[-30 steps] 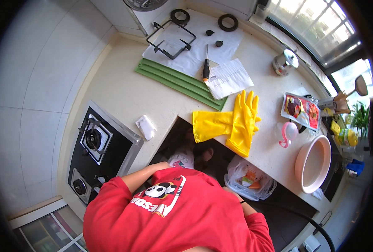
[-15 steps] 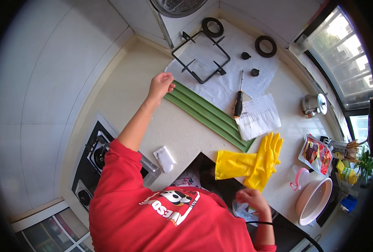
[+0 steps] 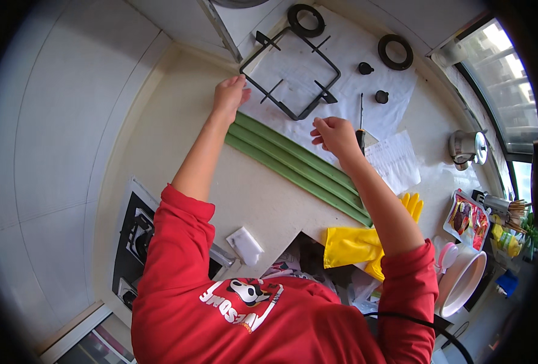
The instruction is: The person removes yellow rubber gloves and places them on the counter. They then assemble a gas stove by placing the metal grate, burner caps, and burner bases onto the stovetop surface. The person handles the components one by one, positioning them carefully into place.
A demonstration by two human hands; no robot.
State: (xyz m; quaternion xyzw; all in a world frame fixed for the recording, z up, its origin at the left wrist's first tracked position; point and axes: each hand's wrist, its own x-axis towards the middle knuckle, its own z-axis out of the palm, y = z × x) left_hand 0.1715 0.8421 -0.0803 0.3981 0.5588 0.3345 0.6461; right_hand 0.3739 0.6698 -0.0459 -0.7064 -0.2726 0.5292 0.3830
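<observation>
A black square pan support (image 3: 273, 100) with prongs rests on white paper sheets (image 3: 366, 42) on the counter. My left hand (image 3: 228, 99) is at its left corner, thumb and fingers apart; whether a fingertip touches the frame is unclear. Over the paper, near the support's front right corner, my right hand (image 3: 334, 136) hovers with loosely bent fingers and nothing visible in them. A long green ridged tray (image 3: 293, 164) lies along the paper's near edge, below both hands. Partly behind my right hand is a screwdriver (image 3: 360, 136) with a dark handle.
Black rings (image 3: 395, 52) and small black caps (image 3: 365, 68) lie on the paper. Yellow rubber gloves (image 3: 351, 246) are by my right forearm. A white block (image 3: 245, 246) sits near the front edge. At right are a metal pot (image 3: 463, 148), a red packet (image 3: 468, 218) and a pink basin (image 3: 463, 282).
My right hand has come up from the counter's front edge to above the paper. My left hand has shifted from the green tray's end to the pan support's corner.
</observation>
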